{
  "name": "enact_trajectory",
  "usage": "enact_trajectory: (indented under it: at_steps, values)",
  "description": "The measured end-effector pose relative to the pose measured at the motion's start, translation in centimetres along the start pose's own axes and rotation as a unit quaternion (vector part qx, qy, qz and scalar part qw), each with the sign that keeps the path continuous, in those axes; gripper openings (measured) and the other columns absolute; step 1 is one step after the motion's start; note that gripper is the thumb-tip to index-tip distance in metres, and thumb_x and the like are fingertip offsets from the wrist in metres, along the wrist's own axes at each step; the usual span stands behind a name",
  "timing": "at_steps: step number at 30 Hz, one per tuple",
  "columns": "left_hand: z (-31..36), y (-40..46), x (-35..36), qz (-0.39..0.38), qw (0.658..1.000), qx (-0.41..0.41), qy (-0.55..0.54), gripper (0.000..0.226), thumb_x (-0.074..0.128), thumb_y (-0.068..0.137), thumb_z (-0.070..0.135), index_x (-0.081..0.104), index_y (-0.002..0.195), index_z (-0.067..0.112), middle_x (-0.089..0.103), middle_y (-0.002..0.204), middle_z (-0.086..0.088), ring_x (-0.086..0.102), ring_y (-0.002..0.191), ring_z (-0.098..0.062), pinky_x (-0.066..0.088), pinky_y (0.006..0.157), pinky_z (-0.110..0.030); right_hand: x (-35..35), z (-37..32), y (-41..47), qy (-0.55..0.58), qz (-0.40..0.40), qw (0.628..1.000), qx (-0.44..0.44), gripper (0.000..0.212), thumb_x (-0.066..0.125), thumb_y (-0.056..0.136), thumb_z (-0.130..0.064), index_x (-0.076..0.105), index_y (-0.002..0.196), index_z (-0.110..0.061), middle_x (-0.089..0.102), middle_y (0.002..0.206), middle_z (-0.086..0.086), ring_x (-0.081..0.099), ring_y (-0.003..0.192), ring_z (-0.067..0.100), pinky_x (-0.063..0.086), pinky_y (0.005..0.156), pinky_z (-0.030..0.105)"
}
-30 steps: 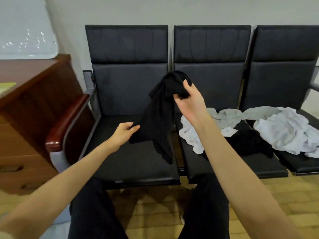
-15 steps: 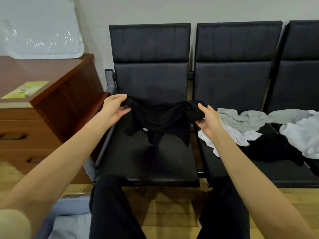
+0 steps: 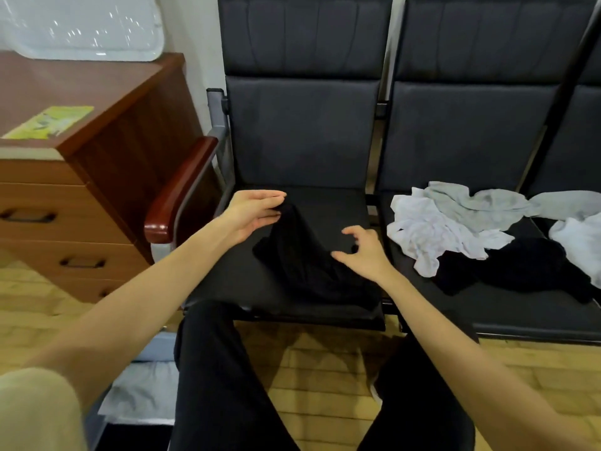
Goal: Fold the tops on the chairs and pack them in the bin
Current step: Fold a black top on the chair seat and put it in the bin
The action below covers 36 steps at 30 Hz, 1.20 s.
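While the black top [image 3: 305,258] lies in a loose, crumpled heap on the seat of the left chair [image 3: 299,151], your left hand [image 3: 252,211] sits at its far upper edge with the fingers stretched out almost straight, the fingertips touching or just over the cloth; no grip on the fabric shows there. Your right hand [image 3: 361,252] hovers over the right side of the same top, its fingers spread and loosely bent, holding nothing. The garment runs from under your left fingertips down toward the front edge of the seat, close to your knees. On the next chair [image 3: 468,131] to the right lies a pile of unfolded tops: a white top [image 3: 432,229] in front, a grey top [image 3: 468,203] behind it, and another black top [image 3: 520,268] nearer the seat's front edge, all touching one another. A wooden armrest [image 3: 179,190] borders the left chair, and beside it stands a wooden drawer cabinet [image 3: 78,177]. By your left leg on the floor, part of a bin [image 3: 140,392] shows, with pale cloth inside.
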<state>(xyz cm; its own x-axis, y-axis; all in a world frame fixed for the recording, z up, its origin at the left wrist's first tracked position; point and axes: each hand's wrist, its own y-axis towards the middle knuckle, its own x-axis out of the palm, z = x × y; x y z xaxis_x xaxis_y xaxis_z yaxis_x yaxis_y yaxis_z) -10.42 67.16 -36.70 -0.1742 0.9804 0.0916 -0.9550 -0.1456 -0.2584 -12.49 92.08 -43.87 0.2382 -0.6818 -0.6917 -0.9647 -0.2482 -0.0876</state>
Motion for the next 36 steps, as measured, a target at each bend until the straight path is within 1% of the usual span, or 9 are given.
enact_trajectory:
  at_steps: [6, 11, 17, 22, 27, 30, 32, 34, 36]
  values:
    - [0.4, -0.9, 1.0, -0.066, 0.996, 0.025, 0.055, 0.02, 0.064, 0.09, 0.012, 0.07, 0.11, 0.011, 0.07, 0.111, -0.015, 0.067, 0.101, -0.024, 0.056, 0.087, -0.031, 3.0, -5.5, 0.8, 0.11, 0.018, 0.985, -0.134, 0.051, 0.077, 0.081, -0.03, 0.056, 0.125, -0.017, 0.055, 0.117, -0.003, 0.054, 0.104, 0.007, 0.038, 0.082, 0.008]
    - [-0.5, -0.8, -0.6, -0.09, 0.994, 0.024, 0.055, 0.023, 0.058, 0.095, 0.017, 0.069, 0.115, 0.014, 0.07, 0.113, -0.01, 0.068, 0.103, -0.018, 0.055, 0.083, -0.028, 3.1, -5.8, 1.9, 0.167, 0.003, 0.981, -0.099, 0.005, 0.064, 0.09, -0.016, 0.067, 0.089, -0.011, 0.066, 0.085, 0.003, 0.062, 0.082, 0.016, 0.047, 0.078, 0.029]
    - [-7.1, 1.2, -4.0, -0.026, 0.986, 0.003, 0.166, 0.024, 0.06, 0.094, 0.014, 0.064, 0.118, 0.01, 0.07, 0.11, -0.005, 0.066, 0.1, -0.018, 0.053, 0.08, -0.027, 1.6, -4.8, 2.0, 0.433, 0.006, 0.896, 0.093, 0.025, 0.044, 0.089, -0.012, 0.045, 0.066, -0.022, 0.045, 0.068, -0.001, 0.047, 0.067, 0.016, 0.038, 0.063, 0.03]
    - [-15.2, 3.4, -4.5, -0.056, 0.917, -0.019, 0.393, 0.051, 0.07, 0.085, 0.008, 0.053, 0.134, 0.011, 0.056, 0.131, -0.011, 0.059, 0.113, -0.025, 0.047, 0.093, -0.027, 0.3, -3.2, 2.1, 0.529, -0.026, 0.837, 0.139, 0.006, 0.049, 0.076, -0.016, 0.046, 0.082, -0.014, 0.051, 0.086, 0.005, 0.05, 0.087, 0.025, 0.042, 0.075, 0.034]
    - [-18.7, 5.4, -3.2, -0.103, 0.806, 0.03, 0.582, 0.067, 0.069, 0.087, 0.034, 0.039, 0.146, 0.023, 0.035, 0.148, -0.009, 0.035, 0.131, -0.035, 0.036, 0.109, -0.042, -0.1, -2.1, 2.0, 0.557, -0.015, 0.813, 0.169, 0.045, 0.061, 0.061, -0.021, 0.05, 0.103, -0.008, 0.053, 0.105, 0.011, 0.054, 0.096, 0.026, 0.044, 0.086, 0.034]
    - [-19.7, 6.1, -2.8, -0.063, 0.764, 0.072, 0.638, 0.051, 0.059, 0.093, 0.036, 0.047, 0.14, 0.021, 0.04, 0.14, -0.006, 0.039, 0.122, -0.033, 0.043, 0.099, -0.043, -0.6, -2.2, 1.5, 0.501, -0.018, 0.854, 0.143, 0.017, 0.069, 0.079, -0.019, 0.065, 0.089, -0.006, 0.068, 0.092, 0.006, 0.066, 0.092, 0.023, 0.05, 0.09, 0.034]
    - [-19.7, 6.4, -2.8, -0.033, 0.772, 0.097, 0.627, 0.035, 0.053, 0.098, 0.028, 0.056, 0.13, 0.018, 0.048, 0.131, -0.007, 0.047, 0.115, -0.031, 0.047, 0.092, -0.042, -1.1, -1.8, 1.3, 0.399, 0.001, 0.908, 0.124, 0.021, 0.073, 0.082, -0.017, 0.065, 0.096, -0.004, 0.07, 0.094, 0.011, 0.068, 0.096, 0.026, 0.052, 0.091, 0.037]
    - [-18.8, 6.9, -3.1, 0.003, 0.816, 0.082, 0.573, 0.026, 0.05, 0.099, 0.024, 0.064, 0.117, 0.013, 0.06, 0.117, -0.01, 0.057, 0.105, -0.029, 0.05, 0.085, -0.038, -1.8, -1.5, 1.1, 0.286, 0.029, 0.953, 0.093, 0.022, 0.072, 0.085, -0.019, 0.064, 0.098, -0.003, 0.069, 0.094, 0.013, 0.068, 0.091, 0.023, 0.055, 0.083, 0.033]
    - [-16.2, 7.2, -3.2, 0.064, 0.903, 0.029, 0.425, 0.018, 0.05, 0.099, 0.019, 0.065, 0.106, 0.013, 0.068, 0.105, -0.015, 0.068, 0.08, -0.024, 0.054, 0.065, -0.03, -2.7, -1.4, 0.9, 0.202, 0.068, 0.975, 0.059, 0.016, 0.067, 0.089, -0.021, 0.062, 0.094, -0.006, 0.064, 0.086, 0.005, 0.063, 0.079, 0.013, 0.051, 0.069, 0.019]
